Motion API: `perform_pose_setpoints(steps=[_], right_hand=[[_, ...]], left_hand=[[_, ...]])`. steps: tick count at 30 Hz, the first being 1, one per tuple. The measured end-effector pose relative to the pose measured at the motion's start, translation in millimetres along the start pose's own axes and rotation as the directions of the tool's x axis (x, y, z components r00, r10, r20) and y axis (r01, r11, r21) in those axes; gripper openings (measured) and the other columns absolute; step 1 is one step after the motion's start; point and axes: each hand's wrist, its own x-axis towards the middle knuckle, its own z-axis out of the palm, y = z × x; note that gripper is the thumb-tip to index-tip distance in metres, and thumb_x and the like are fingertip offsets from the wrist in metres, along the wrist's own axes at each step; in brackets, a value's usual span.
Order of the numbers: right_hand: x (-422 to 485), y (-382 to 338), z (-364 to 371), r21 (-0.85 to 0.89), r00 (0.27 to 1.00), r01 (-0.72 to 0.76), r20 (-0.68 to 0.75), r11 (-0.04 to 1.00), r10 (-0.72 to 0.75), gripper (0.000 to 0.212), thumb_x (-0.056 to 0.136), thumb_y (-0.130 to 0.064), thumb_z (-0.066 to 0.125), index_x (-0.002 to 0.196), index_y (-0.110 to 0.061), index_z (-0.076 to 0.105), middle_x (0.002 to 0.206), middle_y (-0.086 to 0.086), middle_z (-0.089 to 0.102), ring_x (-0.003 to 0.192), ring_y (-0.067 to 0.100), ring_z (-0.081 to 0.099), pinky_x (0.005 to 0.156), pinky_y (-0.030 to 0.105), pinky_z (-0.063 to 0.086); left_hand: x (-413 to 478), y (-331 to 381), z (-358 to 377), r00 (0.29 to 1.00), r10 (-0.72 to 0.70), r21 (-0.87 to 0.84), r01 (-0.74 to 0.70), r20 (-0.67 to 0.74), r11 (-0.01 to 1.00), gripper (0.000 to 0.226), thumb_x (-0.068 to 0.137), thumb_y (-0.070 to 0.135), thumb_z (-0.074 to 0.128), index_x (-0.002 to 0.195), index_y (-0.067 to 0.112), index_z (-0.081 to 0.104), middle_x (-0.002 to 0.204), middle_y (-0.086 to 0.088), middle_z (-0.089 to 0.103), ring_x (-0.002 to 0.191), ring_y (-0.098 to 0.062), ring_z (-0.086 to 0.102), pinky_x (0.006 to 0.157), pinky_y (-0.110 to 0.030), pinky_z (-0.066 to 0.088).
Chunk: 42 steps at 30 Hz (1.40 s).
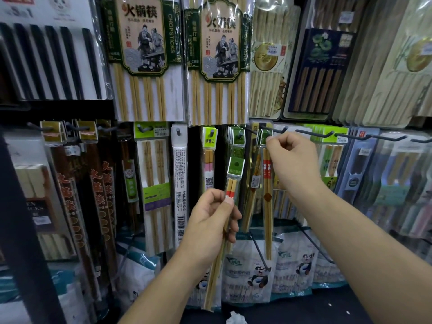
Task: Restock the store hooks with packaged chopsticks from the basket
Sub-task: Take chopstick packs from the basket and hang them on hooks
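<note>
My left hand (pixel 211 220) grips a slim pack of bamboo chopsticks (pixel 235 174) with a green header card and red tips; the pack points up and stands free of any hook. My right hand (pixel 292 157) pinches the green header of a second, similar pack (pixel 267 206) at a dark metal hook (pixel 272 130). That pack hangs straight down beneath my fingers. I cannot tell whether its hole sits on the hook. The basket is out of view.
Dense rows of packaged chopsticks hang all around: large bamboo packs (pixel 145 59) above, dark brown packs (pixel 98 197) at left. Bare hook ends (pixel 313 133) stick out to the right. Panda-printed bags (pixel 257 272) hang below. A crumpled white scrap (pixel 236 318) lies on the dark floor.
</note>
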Motion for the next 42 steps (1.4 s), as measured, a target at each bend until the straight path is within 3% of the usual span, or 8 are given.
perform_pose_setpoints(steps=[4, 10, 13, 17, 19, 23, 31, 42], right_hand=[[-1, 3, 1, -0.067, 1.0, -0.01, 0.021, 0.998, 0.011, 0.027, 0.097, -0.028, 0.061, 0.075, -0.013, 0.064, 0.049, -0.017, 0.052, 0.046, -0.002, 0.047, 0.043, 0.01, 0.037], [-15, 1, -9, -0.022, 1.0, -0.013, -0.011, 1.0, 0.013, 0.016, 0.095, -0.034, 0.066, 0.086, -0.021, 0.067, 0.069, -0.009, 0.06, 0.06, -0.003, 0.054, 0.064, 0.025, 0.047], [-28, -7, -15, 0.103, 0.993, -0.029, 0.117, 0.994, 0.017, 0.022, 0.099, -0.035, 0.061, 0.084, -0.023, 0.071, 0.074, -0.001, 0.068, 0.064, -0.004, 0.058, 0.06, 0.016, 0.047], [-37, -15, -14, 0.151, 0.959, 0.027, 0.275, 0.988, -0.068, 0.02, 0.099, -0.031, 0.063, 0.084, -0.023, 0.073, 0.076, -0.012, 0.072, 0.069, -0.004, 0.062, 0.059, 0.009, 0.045], [-35, -16, -15, 0.135, 0.961, 0.066, 0.259, 0.989, -0.099, 0.015, 0.097, -0.026, 0.066, 0.084, -0.024, 0.073, 0.069, -0.013, 0.068, 0.067, -0.002, 0.061, 0.058, 0.01, 0.044], [-20, -17, -19, 0.164, 0.988, -0.008, 0.152, 0.986, -0.017, 0.017, 0.097, -0.024, 0.066, 0.081, -0.02, 0.072, 0.062, -0.009, 0.062, 0.061, 0.003, 0.056, 0.059, 0.015, 0.049], [-3, -13, -16, 0.136, 0.992, -0.075, 0.106, 0.988, 0.061, 0.027, 0.097, -0.026, 0.063, 0.075, -0.013, 0.067, 0.066, -0.002, 0.058, 0.062, 0.009, 0.052, 0.068, 0.029, 0.05], [1, -6, -9, 0.11, 0.995, -0.06, 0.081, 0.992, 0.051, 0.026, 0.096, -0.024, 0.062, 0.073, -0.013, 0.065, 0.061, -0.007, 0.054, 0.062, 0.007, 0.053, 0.063, 0.021, 0.044]], left_hand=[[0, -1, 0, 1.0, 0.018, -0.018, -0.018, -0.01, 1.0, 0.021, 0.105, 0.019, 0.055, 0.087, 0.024, 0.065, 0.079, -0.004, 0.065, 0.069, -0.019, 0.063, 0.058, -0.029, 0.055], [-1, -2, -2, 0.999, 0.01, -0.039, -0.011, -0.04, 0.999, 0.03, 0.105, 0.012, 0.053, 0.084, 0.027, 0.07, 0.076, -0.006, 0.065, 0.073, -0.019, 0.07, 0.072, -0.038, 0.063], [1, 2, 3, 0.999, 0.028, -0.01, -0.028, -0.045, 1.0, 0.029, 0.103, 0.009, 0.057, 0.086, 0.026, 0.072, 0.082, -0.002, 0.069, 0.08, -0.019, 0.072, 0.075, -0.036, 0.063], [14, 12, 15, 0.993, 0.103, 0.124, -0.096, -0.052, 0.988, 0.02, 0.1, 0.013, 0.064, 0.089, 0.027, 0.073, 0.08, 0.007, 0.071, 0.077, -0.014, 0.069, 0.071, -0.031, 0.061], [22, 17, 22, 0.987, 0.152, 0.202, -0.141, -0.041, 0.969, 0.014, 0.099, 0.014, 0.066, 0.092, 0.024, 0.073, 0.077, 0.01, 0.068, 0.073, -0.008, 0.064, 0.07, -0.034, 0.059], [38, 23, 33, 0.982, 0.188, 0.319, -0.179, 0.005, 0.931, 0.01, 0.099, 0.02, 0.067, 0.095, 0.029, 0.071, 0.075, 0.013, 0.068, 0.071, -0.004, 0.063, 0.067, -0.021, 0.054], [49, 20, 44, 0.984, 0.177, 0.414, -0.165, 0.011, 0.895, 0.007, 0.098, 0.027, 0.066, 0.093, 0.032, 0.068, 0.081, 0.001, 0.071, 0.077, -0.025, 0.073, 0.073, -0.052, 0.062], [50, 14, 42, 0.985, 0.174, 0.432, -0.159, 0.005, 0.888, 0.005, 0.099, 0.032, 0.064, 0.099, 0.037, 0.065, 0.078, 0.004, 0.068, 0.079, -0.024, 0.072, 0.071, -0.054, 0.062]])
